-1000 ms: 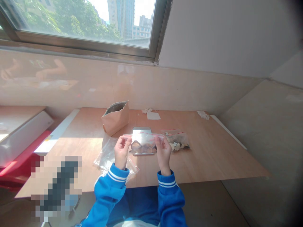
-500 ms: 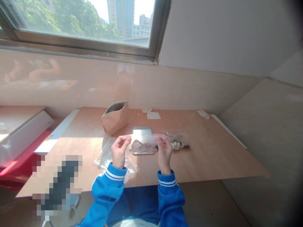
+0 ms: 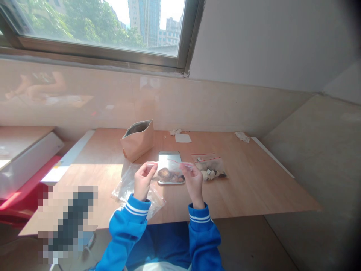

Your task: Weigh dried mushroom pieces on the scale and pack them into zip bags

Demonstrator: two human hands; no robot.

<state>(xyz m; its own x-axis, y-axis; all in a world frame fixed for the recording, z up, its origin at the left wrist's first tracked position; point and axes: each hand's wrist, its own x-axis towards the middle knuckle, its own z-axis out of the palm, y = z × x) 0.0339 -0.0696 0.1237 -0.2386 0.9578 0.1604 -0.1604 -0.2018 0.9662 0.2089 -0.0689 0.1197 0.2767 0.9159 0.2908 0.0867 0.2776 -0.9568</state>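
Observation:
My left hand [image 3: 143,181] pinches the left top corner of a clear zip bag [image 3: 170,174] with a red seal line. My right hand [image 3: 193,184] pinches the same bag near its right top corner. Brown, flat, rounded pieces lie in the bottom of the bag; I cannot make out their kind. The bag hangs over a silver, flat, rectangular device [image 3: 169,155], partly covering it. Just right of my right hand lies another zip bag [image 3: 214,164] with pale and dark pieces in it. Flat clear plastic bags [image 3: 128,186] lie beneath and beside my left hand.
A brown kraft pouch [image 3: 138,142] stands with its mouth open at the back left of the wooden table [image 3: 262,180]. Behind the device are a white card [image 3: 183,138] and crumpled white scraps [image 3: 175,131]. More white scraps [image 3: 242,136] lie at the back right.
My right hand has shifted slightly left, and the top of the bag between my hands is less taut. The brown pieces have settled lower left in the bag.

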